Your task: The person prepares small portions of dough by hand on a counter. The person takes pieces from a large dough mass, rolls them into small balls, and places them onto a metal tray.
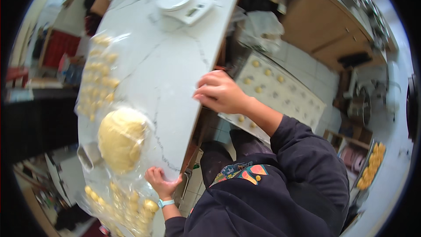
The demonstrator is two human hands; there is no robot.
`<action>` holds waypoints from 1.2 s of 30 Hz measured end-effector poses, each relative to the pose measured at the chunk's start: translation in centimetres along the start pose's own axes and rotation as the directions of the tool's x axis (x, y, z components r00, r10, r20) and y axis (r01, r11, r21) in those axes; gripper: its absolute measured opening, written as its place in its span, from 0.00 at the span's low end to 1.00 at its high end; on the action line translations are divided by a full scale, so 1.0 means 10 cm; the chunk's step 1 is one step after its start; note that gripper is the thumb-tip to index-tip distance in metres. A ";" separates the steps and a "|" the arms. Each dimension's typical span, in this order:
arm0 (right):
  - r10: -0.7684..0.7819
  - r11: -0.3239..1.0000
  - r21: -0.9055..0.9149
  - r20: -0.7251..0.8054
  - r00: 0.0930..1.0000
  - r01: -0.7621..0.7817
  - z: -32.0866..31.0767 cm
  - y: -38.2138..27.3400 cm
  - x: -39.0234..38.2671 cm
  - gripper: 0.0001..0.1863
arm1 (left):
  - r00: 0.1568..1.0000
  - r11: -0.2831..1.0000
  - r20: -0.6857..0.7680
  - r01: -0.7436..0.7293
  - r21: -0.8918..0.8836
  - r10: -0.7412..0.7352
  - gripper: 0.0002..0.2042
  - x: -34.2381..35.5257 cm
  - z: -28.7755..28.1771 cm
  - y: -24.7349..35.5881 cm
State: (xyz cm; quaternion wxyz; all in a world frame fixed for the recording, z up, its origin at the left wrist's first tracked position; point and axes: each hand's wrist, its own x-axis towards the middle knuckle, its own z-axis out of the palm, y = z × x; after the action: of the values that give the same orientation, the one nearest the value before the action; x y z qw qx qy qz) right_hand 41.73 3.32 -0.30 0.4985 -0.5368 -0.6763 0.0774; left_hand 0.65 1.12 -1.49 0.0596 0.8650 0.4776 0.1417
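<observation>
My left hand (163,181) rests at the counter's edge, its fingers bent and its thumb apart, with nothing visible between them. Beside it lie several small yellow dough balls (140,213) under clear plastic. My right hand (220,92) is raised near the counter's right edge, fingers curled together; whatever they may hold is hidden. A large pale yellow mound of dough (119,142), partly covered by clear plastic, sits left of both hands. More small dough pieces (98,74) lie under plastic beyond it.
A white kitchen scale (186,3) stands far along the marble counter (144,57). A metal ring or cutter (89,156) is beside the dough. Right of the counter, a pale tray (285,96) carries several dough balls. A tray of golden pastries (372,166) and a mixer (362,105) stand farther right.
</observation>
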 end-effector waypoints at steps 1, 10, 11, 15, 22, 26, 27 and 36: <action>-0.016 1.000 0.028 0.235 0.972 0.010 0.16 -0.08 0.23 0.09 | 1.000 1.000 0.005 -0.025 -0.013 0.025 0.30 0.04 -0.01 0.01; 0.131 0.896 -0.443 0.194 0.972 -0.032 2.19 0.62 1.84 0.28 | 0.998 0.989 -0.013 0.051 -0.135 -0.054 0.32 0.13 -0.14 0.10; 0.212 0.898 -0.413 0.096 0.973 -0.155 2.31 0.62 2.02 0.28 | 0.999 0.985 -0.002 0.038 -0.167 -0.038 0.32 0.16 -0.17 0.10; 0.221 0.947 -0.280 0.214 0.952 -0.157 2.46 0.60 2.41 0.23 | 0.998 0.982 0.054 0.053 -0.183 -0.044 0.30 0.18 -0.20 0.08; 0.318 0.881 0.397 -0.091 0.944 -0.258 1.98 0.31 1.29 0.13 | 0.999 0.985 -0.004 0.051 -0.163 -0.052 0.30 0.08 -0.19 0.02; -0.041 0.998 0.061 0.411 0.911 0.017 0.93 -0.14 0.37 0.13 | 0.999 0.985 -0.027 0.030 -0.172 -0.035 0.31 0.14 -0.21 0.01; -0.038 0.999 0.046 0.407 0.913 0.021 0.87 -0.10 0.49 0.13 | 1.000 0.983 -0.020 0.016 -0.181 -0.020 0.31 0.16 -0.20 0.05; 0.144 0.961 0.136 0.491 0.859 -0.239 1.36 -0.46 0.37 0.09 | 0.999 0.982 -0.008 0.030 -0.187 -0.032 0.31 0.07 -0.16 -0.01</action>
State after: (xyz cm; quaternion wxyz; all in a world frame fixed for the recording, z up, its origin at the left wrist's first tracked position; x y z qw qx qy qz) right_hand 28.71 10.26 -1.84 0.3560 -0.5154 -0.7102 0.3212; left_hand 0.39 1.69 0.15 0.1401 0.8474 0.4758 0.1894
